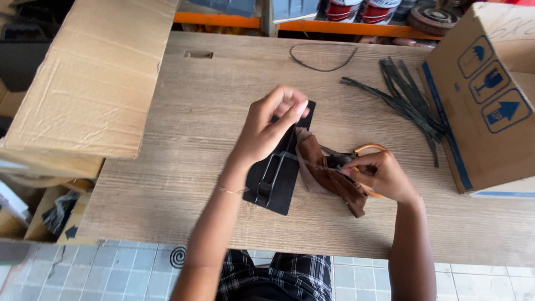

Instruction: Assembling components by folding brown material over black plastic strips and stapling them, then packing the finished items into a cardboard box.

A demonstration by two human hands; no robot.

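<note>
I see the left hand (pixel 271 125) pinched shut on the top of a flat black leather panel (pixel 277 181) lying mid wooden table (pixel 184 167), the right hand (pixel 380 174) just right of that panel, gripping orange-handled scissors (pixel 369 150) against a folded brown leather piece (pixel 330 177).

Pale grey-brown woodgrain table (pixel 195 167), flat black leather piece (pixel 276 178), brown leather strips (pixel 329 175), and scissors with orange handles (pixel 370 149). Black strips (pixel 409 100) piled off to the side, tan cardboard box (pixel 490 95) with blue symbols, black-and-white checked clothing (pixel 290 276), orange shelf rail (pixel 334 25).
</note>
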